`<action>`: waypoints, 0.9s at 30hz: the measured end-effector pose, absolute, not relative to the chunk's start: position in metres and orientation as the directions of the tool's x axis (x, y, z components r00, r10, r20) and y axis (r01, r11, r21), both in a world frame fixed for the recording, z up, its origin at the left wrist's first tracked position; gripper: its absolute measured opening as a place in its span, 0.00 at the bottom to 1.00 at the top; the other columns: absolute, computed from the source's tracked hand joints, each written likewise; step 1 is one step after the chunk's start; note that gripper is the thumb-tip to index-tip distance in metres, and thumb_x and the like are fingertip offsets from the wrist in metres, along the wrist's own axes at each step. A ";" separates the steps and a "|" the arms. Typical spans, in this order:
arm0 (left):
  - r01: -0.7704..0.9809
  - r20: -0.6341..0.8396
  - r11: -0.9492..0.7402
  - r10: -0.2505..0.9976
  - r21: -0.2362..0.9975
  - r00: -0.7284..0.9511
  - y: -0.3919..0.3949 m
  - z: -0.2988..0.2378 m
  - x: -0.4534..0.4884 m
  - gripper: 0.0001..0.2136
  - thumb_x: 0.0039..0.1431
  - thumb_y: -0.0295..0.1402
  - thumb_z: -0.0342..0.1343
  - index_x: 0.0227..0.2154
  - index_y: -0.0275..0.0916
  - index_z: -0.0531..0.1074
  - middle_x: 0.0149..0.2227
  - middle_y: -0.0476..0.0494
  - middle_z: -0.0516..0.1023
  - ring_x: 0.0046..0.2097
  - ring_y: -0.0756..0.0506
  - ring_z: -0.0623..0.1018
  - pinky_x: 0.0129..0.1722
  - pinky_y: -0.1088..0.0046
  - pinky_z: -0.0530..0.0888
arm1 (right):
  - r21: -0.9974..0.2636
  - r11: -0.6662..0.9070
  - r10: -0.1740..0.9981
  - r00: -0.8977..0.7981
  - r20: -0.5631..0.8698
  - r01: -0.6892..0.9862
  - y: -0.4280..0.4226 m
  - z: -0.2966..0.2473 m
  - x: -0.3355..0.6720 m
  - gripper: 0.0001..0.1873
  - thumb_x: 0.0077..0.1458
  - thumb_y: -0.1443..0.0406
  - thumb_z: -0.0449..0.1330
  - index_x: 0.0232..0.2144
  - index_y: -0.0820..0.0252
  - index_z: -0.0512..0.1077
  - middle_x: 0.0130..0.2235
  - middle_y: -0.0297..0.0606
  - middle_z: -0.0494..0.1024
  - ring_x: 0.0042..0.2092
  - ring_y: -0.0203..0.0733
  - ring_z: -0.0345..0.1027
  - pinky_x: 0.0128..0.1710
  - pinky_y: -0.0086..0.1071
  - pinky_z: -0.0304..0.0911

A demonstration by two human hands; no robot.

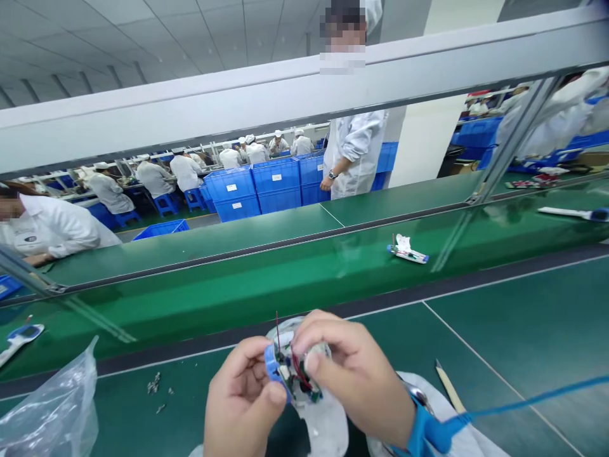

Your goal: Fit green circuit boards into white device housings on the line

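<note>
Low in the middle of the head view, both hands close on a small white and blue device [291,374] with its circuit board and red wires exposed. My left hand [242,400] grips its blue left edge between thumb and fingers. My right hand [356,374] pinches over the top, the thumb pressing by the wires. A blue anti-static wrist strap [428,431] sits on my right wrist, and its blue cord [537,397] runs off to the right. A thin red wire sticks up from the device.
A green conveyor belt [285,279] runs across, carrying a similar device [408,251]; another [19,336] lies at the left. A clear plastic bag [47,412] lies bottom left, small scraps [155,384] and a thin stick [450,387] on the green table. A person in white [354,149] stands beyond; blue crates [257,187] behind.
</note>
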State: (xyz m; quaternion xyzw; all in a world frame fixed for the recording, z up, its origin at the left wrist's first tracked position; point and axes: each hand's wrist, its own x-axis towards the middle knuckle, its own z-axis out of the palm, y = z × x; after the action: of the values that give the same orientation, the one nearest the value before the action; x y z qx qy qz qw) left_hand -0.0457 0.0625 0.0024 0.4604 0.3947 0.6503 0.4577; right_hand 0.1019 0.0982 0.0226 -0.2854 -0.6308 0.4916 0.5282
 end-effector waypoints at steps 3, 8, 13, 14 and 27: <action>-0.077 0.245 -0.269 0.940 0.960 -0.236 0.057 0.007 -0.038 0.15 0.37 0.41 0.70 0.30 0.43 0.77 0.23 0.49 0.76 0.23 0.52 0.72 0.23 0.81 0.70 | -0.945 0.302 0.871 -0.367 0.326 -0.123 0.091 0.028 0.101 0.07 0.46 0.66 0.61 0.19 0.60 0.71 0.24 0.34 0.71 0.30 0.37 0.64 0.32 0.31 0.58; 0.122 0.315 -0.293 0.920 0.948 -0.234 0.054 0.011 -0.041 0.13 0.40 0.39 0.67 0.30 0.42 0.76 0.26 0.47 0.77 0.25 0.50 0.74 0.25 0.79 0.71 | -0.931 0.326 0.853 -0.373 0.364 -0.164 0.095 0.027 0.098 0.13 0.49 0.64 0.62 0.16 0.60 0.69 0.22 0.33 0.69 0.28 0.36 0.62 0.30 0.30 0.57; 0.038 0.341 -0.340 0.924 0.940 -0.173 0.058 0.013 -0.055 0.11 0.44 0.36 0.66 0.33 0.43 0.77 0.27 0.47 0.78 0.26 0.49 0.75 0.25 0.80 0.73 | -0.941 0.322 0.877 -0.342 0.338 -0.104 0.113 0.024 0.111 0.09 0.51 0.66 0.59 0.21 0.60 0.73 0.27 0.37 0.73 0.31 0.38 0.66 0.33 0.32 0.60; -0.007 0.324 -0.331 0.928 0.944 -0.186 0.059 0.014 -0.056 0.12 0.44 0.37 0.67 0.33 0.43 0.77 0.27 0.47 0.78 0.26 0.49 0.76 0.25 0.80 0.73 | -0.950 0.309 0.895 -0.328 0.304 -0.036 0.117 0.023 0.113 0.07 0.51 0.66 0.59 0.24 0.60 0.75 0.30 0.38 0.75 0.34 0.40 0.68 0.36 0.33 0.61; -0.168 0.268 -0.306 0.939 0.937 -0.217 0.056 0.010 -0.059 0.15 0.43 0.39 0.67 0.35 0.42 0.77 0.28 0.45 0.78 0.28 0.47 0.76 0.26 0.78 0.73 | -0.938 0.107 0.778 -0.560 0.286 -0.331 0.109 0.013 0.090 0.06 0.48 0.63 0.62 0.26 0.60 0.72 0.35 0.38 0.74 0.39 0.41 0.66 0.42 0.35 0.60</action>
State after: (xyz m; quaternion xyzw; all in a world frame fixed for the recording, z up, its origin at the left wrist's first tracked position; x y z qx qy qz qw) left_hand -0.0592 0.0563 0.0098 0.4648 0.4143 0.6611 0.4186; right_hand 0.0896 0.1087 0.0128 -0.1844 -0.6060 0.6424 0.4313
